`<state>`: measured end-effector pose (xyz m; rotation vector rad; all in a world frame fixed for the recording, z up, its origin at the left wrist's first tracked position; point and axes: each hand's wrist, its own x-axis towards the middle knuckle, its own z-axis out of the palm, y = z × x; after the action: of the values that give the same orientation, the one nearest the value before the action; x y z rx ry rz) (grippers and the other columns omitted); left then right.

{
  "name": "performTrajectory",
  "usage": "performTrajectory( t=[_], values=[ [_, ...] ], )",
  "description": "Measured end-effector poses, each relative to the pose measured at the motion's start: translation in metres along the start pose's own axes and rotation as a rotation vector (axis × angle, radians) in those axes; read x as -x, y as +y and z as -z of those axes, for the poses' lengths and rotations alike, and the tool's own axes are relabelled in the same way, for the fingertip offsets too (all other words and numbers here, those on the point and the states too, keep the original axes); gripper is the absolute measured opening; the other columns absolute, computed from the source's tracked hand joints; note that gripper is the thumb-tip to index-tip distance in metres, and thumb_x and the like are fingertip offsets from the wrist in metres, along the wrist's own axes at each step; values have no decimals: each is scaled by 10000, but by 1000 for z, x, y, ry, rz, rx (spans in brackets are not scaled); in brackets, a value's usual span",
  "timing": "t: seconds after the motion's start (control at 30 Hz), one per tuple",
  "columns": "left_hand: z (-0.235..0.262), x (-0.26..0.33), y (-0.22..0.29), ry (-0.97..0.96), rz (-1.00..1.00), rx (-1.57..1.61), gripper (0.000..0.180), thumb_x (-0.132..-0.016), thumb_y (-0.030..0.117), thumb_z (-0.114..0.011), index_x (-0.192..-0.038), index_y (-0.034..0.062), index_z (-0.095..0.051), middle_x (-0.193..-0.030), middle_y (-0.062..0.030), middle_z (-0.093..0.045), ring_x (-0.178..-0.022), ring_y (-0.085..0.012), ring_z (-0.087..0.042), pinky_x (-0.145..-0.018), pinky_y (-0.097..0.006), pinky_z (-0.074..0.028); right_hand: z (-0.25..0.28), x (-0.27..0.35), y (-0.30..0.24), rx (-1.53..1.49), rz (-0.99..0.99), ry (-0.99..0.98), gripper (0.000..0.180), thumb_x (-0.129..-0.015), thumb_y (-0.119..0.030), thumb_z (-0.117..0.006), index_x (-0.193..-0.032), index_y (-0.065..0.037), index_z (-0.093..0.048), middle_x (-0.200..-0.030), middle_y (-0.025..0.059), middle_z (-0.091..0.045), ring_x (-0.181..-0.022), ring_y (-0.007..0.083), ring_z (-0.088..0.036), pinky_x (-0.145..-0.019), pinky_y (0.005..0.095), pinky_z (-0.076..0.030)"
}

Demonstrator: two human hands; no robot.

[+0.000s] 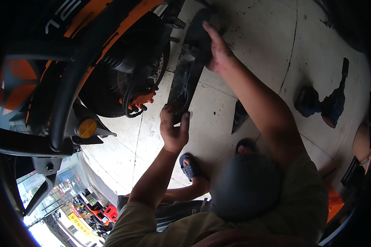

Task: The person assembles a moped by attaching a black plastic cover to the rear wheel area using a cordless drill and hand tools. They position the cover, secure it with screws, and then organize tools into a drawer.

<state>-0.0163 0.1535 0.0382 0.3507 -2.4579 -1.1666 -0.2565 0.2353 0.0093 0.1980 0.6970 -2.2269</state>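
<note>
Both hands grip a long black panel: left hand (174, 127) at its six o'clock end, right hand (218, 51) at twelve, fingers closed around it, panel (187, 70) off the motorbike (111, 61), not yet set down.

Motorcycle repair shop: orange motorcycle (90, 53), power tool (323, 103) on stained concrete floor (259, 37).

Not much signage here, just a couple of bits.

Up in the top-left corner there's pale lettering (64, 13) on the black part of the orange-and-black motorbike body, too curved and cut off to make out. Way down at the lower left, out on the street, a yellow shop sign (79, 222) with red marks hangs tilted next to some red stuff, tiny and blurry. No packages or screens that I can spot.
</note>
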Motion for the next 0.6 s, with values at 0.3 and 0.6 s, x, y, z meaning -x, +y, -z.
performTrajectory(
  t=[0.3,0.6],
  values=[
    [17,-40,-13,157,255,421,141,-911,51,-618,-1022,-3,-549,-866,17,-534,-773,-48,-448,-699,-190,-379,-50,-20,-18,367,131,55,896,-755,-745,-574,-1406,-161,-378,-1311,43,-507,-1141,212,-507,-931,493,-399],
    [27,-64,-39,306,250,536,293,-923,76,-610,-1187,-27,-535,-1055,-68,-604,-1005,-141,-537,-921,-269,-404,-50,-35,-1,395,137,93,746,-825,-635,-584,-1366,-159,-389,-1287,71,-476,-1175,255,-474,-970,508,-401]
  ],
)
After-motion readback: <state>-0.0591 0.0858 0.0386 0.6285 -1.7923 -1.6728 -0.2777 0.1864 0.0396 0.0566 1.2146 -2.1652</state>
